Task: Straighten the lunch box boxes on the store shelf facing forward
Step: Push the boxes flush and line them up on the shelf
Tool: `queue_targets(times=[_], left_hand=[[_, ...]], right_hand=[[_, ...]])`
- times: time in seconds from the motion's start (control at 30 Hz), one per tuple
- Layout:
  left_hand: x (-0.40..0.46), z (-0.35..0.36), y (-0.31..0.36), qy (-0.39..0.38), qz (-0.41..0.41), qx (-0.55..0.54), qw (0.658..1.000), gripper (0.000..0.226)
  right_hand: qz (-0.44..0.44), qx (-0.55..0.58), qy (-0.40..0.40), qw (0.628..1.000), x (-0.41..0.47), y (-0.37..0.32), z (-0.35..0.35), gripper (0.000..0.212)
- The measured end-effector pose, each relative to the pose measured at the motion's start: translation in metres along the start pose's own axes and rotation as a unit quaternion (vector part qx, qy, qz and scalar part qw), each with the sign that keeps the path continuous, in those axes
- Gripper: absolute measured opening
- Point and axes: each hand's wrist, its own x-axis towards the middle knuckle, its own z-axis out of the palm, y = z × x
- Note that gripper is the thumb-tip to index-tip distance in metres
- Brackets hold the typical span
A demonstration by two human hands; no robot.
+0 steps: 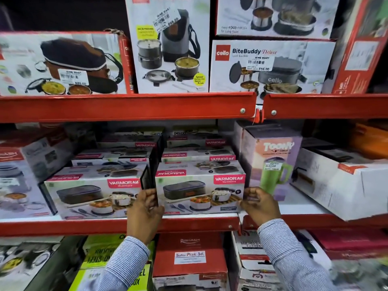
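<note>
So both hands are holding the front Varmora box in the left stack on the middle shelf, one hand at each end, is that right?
Not quite: the head view shows the left hand and right hand at either end of the front Varmora box in the right stack, not the left. The rest stands: it sits on the middle shelf.

2 bare hands, left [144, 215] and right [261, 207], emerge from blue-and-white striped sleeves [287, 244] (fine stripes, buttoned-looking cuffs).
</note>
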Motion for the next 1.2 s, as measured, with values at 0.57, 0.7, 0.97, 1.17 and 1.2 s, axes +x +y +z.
queue_targets(times=[0.57,0.7,0.97,1.17,1.2], left_hand=[[-0.004,0.006,-0.013,0.05,0.061,0.059,0.995,0.042],[-0.01,0.005,-0.014,0.054,0.077,0.074,0.993,0.039],[-0.013,0.002,-0.016,0.053,0.071,0.046,0.995,0.049],[-0.026,-0.029,-0.025,0.072,0.086,0.021,0.994,0.041],[-0.029,-0.039,-0.028,0.078,0.086,0.015,0.993,0.038]], right_hand=[[-0.044,-0.032,0.022,0.998,-0.021,0.007,-0.005,0.033],[-0.049,-0.04,0.022,0.998,-0.027,0.007,-0.007,0.033],[-0.051,-0.024,0.023,0.998,-0.034,0.003,-0.009,0.036],[-0.122,0.024,0.16,0.979,-0.06,0.0,0.006,0.037],[-0.144,0.028,0.187,0.971,-0.068,-0.006,0.014,0.034]])
